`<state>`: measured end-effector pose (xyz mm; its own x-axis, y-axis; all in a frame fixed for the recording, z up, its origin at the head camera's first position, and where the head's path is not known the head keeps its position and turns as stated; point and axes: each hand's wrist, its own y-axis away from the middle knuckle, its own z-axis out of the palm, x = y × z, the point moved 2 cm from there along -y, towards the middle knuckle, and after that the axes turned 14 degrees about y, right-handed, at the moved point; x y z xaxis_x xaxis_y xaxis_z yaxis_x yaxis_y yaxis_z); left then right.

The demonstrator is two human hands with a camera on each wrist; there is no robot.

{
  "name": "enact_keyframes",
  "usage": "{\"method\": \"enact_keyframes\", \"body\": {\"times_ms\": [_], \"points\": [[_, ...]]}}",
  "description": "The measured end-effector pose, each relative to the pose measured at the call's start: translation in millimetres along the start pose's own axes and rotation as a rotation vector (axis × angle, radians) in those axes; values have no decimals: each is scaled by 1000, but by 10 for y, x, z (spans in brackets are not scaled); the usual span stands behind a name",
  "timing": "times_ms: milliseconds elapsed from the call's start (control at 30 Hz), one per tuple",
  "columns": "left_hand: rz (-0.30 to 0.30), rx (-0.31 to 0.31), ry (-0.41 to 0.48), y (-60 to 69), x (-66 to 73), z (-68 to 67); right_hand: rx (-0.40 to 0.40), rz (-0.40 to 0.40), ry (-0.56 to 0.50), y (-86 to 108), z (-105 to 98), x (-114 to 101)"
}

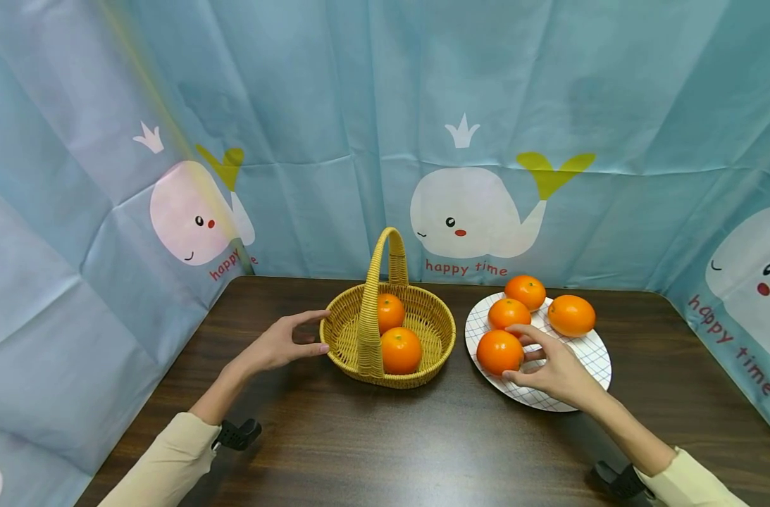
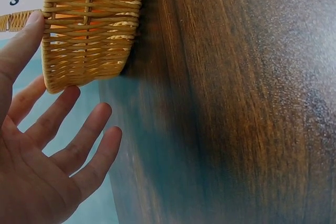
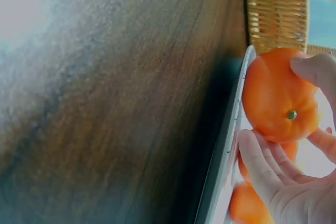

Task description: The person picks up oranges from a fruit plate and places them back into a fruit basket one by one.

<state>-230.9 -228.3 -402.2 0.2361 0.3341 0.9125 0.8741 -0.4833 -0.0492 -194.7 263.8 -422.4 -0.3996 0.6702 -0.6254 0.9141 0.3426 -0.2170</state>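
Note:
On the plate [image 1: 594, 362], white with a thin dark grid, my right hand [image 1: 559, 370] holds the nearest orange [image 1: 497, 353] between thumb and fingers. The right wrist view shows the thumb on one side of that orange [image 3: 275, 90] and fingers on the other; its green stem spot is visible. My left hand [image 1: 280, 345] is at the left rim of a yellow wicker basket [image 1: 446, 331] with a tall handle. In the left wrist view its fingers are spread and loosely extended, with thumb and fingertips at the basket wall [image 2: 92, 51]. Two oranges, one of them front [image 1: 401, 351], lie in the basket.
Several other oranges lie on the plate: one behind the held one [image 1: 508, 312], one at the back [image 1: 525, 291], one at the right [image 1: 571, 315]. The dark wooden table [image 1: 423, 443] meets a blue whale-print curtain [image 1: 334, 211] behind and at both sides.

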Motion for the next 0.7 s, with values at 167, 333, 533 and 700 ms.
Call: {"method": "enact_keyframes", "body": {"times_ms": [167,333,533,700], "points": [[-4,1,-12,-7,-22,0,4,-2,-7,9,16,-11],[-10,-2,4,-6,-30,3,10,8,6,23,25,-21],[-12,0,0,-10,-28,3,5,7,-6,27,13,-38],[-21,6,-12,-12,-13,-2,1,-5,-44,18,-17,-67]]}}
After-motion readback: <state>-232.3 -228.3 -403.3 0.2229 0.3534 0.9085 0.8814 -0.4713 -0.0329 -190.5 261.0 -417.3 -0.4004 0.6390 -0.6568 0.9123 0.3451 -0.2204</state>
